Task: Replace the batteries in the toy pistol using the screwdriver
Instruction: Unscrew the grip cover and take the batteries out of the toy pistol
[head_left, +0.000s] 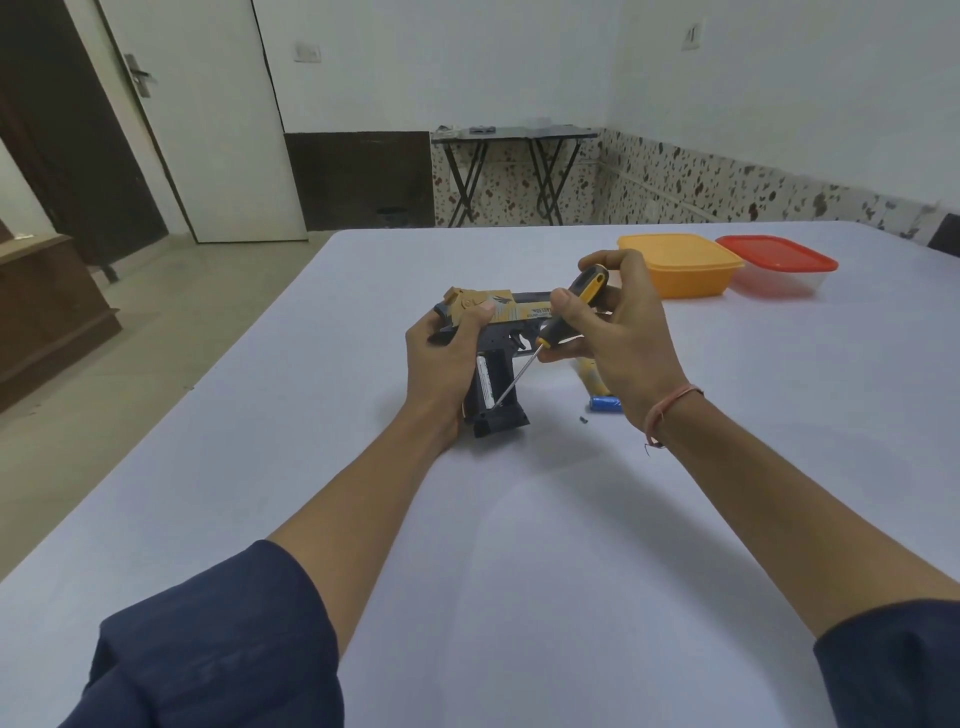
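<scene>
Your left hand (441, 358) grips the toy pistol (498, 332); your right hand (618, 332) holds the screwdriver (566, 317) (tip in the pistol's grip), blue battery (605, 404) lying just right of the pistol.

The tan-and-black plastic toy pistol (498, 312) lies sideways, barrel rightward. Its black grip points toward the viewer with the compartment open and a white cylindrical battery (487, 382) seated inside. The black-and-yellow-handled screwdriver (544, 340) with a thin steel shaft slants down-left, tip at that battery's near end. A blue cylindrical battery (605, 404) lies on its side right of the grip, a tiny dark screw (583, 420) just beside it.
</scene>
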